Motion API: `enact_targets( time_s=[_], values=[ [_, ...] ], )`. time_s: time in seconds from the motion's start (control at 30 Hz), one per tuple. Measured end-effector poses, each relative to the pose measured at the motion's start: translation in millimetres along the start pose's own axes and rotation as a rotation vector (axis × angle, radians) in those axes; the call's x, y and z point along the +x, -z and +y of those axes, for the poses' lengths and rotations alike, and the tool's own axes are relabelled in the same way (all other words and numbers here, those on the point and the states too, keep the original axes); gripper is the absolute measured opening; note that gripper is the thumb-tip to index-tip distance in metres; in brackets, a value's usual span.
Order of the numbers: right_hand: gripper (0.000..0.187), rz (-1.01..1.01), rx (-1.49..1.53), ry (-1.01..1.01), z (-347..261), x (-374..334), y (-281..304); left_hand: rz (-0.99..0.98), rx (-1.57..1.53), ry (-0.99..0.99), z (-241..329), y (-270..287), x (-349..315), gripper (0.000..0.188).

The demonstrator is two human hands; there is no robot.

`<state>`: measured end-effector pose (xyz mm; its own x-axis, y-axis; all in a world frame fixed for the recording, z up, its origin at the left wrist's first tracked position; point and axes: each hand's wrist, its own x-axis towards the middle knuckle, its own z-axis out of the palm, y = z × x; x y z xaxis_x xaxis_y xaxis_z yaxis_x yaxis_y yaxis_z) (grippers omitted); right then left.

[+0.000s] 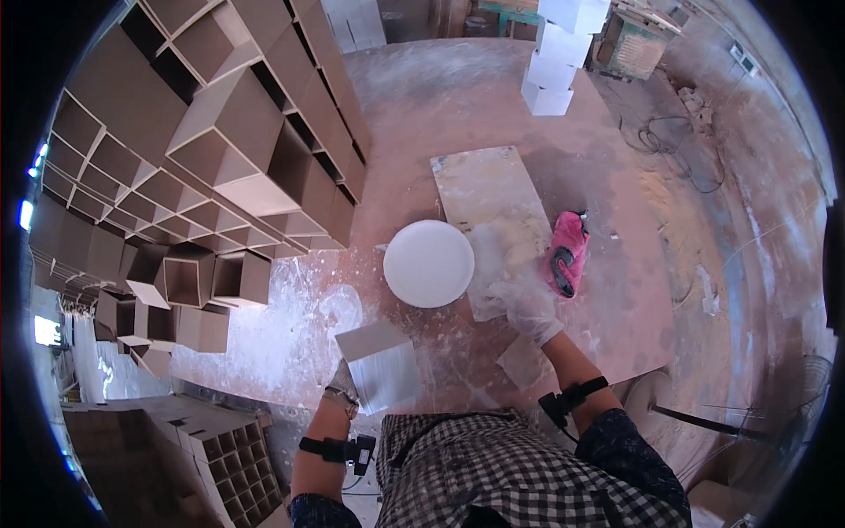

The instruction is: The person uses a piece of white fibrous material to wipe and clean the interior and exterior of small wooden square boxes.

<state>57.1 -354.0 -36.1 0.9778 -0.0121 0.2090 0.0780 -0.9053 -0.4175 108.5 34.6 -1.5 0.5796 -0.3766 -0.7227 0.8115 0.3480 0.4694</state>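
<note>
My left hand, in a pale glove, grips the left side of a box with white sides and a greyish top face. The box is tilted in front of my apron. My gloved right hand reaches over the near end of a pale, smeared board. Its fingers are blurred into a whitish patch, so I cannot tell whether they hold anything. Between my hands and a little farther off stands a round white tub, its surface all white. A pink pouch-like item with a dark strip lies right of the board.
Stacked brown open boxes rise at the left, with several loose ones nearer. A stack of white boxes stands at the far right. A divided crate sits at lower left, a fan at lower right. Cable lies beyond the table.
</note>
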Motion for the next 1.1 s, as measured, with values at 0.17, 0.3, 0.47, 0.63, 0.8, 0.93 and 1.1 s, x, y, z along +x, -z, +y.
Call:
enact_targets(
  time_s=[0.17, 0.3, 0.47, 0.63, 0.8, 0.93, 1.1],
  values=[
    [0.052, -0.051, 0.158, -0.009, -20, 1, 38, 0.070, -0.092, 0.113, 9, 21, 5, 0.043],
    [0.053, 0.233, 0.217, -0.042, -13, -25, 45, 0.058, -0.073, 0.069, 10, 32, 18, 0.043],
    [0.047, 0.095, 0.448, -0.419, -32, -90, 47, 0.038, -0.086, 0.062, -4, 47, 28, 0.044],
    [0.050, -0.131, -0.063, -0.414, -54, -113, 36, -0.037, -0.191, 0.011, -54, 73, 39, 0.044],
    [0.037, -0.276, 1.018, -0.607, -56, -91, 50, 0.071, 0.057, -0.068, -45, 32, 35, 0.044],
    [0.029, -0.085, 1.623, -0.378, -106, -56, 74, -0.007, 0.329, -0.196, -71, 81, 63, 0.040],
    [0.028, -0.121, 0.963, -0.285, -133, -10, 26, -0.013, 0.584, -0.263, -65, 52, 59, 0.039]
  ],
)
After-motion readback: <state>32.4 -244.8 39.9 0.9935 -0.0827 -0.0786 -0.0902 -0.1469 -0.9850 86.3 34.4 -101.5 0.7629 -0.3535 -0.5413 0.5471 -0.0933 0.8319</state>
